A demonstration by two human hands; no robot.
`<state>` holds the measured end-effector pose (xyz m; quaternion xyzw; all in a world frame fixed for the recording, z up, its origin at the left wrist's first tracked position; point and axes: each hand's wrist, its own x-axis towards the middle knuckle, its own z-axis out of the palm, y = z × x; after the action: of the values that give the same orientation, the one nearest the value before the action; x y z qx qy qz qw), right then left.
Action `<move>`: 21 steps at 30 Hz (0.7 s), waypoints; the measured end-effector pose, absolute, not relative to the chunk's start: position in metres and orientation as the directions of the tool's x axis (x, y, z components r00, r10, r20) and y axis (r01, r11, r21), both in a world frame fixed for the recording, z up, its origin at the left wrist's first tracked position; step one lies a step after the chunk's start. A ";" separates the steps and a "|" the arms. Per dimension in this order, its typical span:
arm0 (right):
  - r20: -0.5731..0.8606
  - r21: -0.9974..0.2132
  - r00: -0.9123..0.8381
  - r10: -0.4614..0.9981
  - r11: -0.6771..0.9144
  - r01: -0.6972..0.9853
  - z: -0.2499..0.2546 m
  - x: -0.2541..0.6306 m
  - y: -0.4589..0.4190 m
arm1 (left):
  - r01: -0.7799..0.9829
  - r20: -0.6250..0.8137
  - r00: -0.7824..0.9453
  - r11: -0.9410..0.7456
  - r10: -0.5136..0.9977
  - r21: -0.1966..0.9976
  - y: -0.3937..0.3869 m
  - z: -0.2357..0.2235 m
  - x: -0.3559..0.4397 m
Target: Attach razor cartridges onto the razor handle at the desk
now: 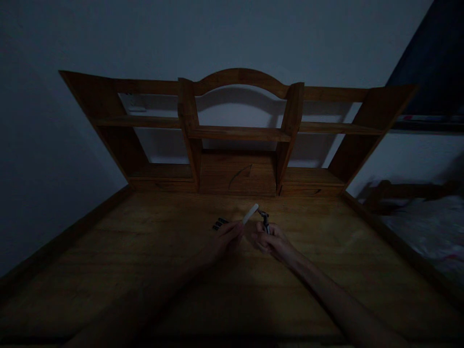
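My left hand is closed around the lower end of a flat white stick with a rounded tip, which slants up to the right. My right hand grips a small dark tool with a pale handle part and an angled, metallic-looking head. The head points left, close to the stick's tip; in this dim light I cannot tell whether they touch. Several small black pieces lie on the desk just beyond my left hand, partly hidden by it.
Both hands are above a wooden desk with raised side edges. A wooden shelf unit with compartments and small drawers stands along its back, against a pale wall. Clear plastic-like wrapping lies beyond the right edge.
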<state>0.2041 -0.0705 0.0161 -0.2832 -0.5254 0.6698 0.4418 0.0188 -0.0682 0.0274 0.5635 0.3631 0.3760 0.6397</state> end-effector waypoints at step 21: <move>0.046 -0.910 -0.489 0.871 -0.165 -0.380 0.022 0.203 -0.071 | 0.185 0.048 0.320 -0.112 0.946 0.976 -0.069 0.025 0.016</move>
<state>0.2034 -0.0710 0.0222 -0.2572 -0.4775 0.7187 0.4351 0.0164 -0.0692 0.0249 0.6409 0.4412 0.3811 0.4994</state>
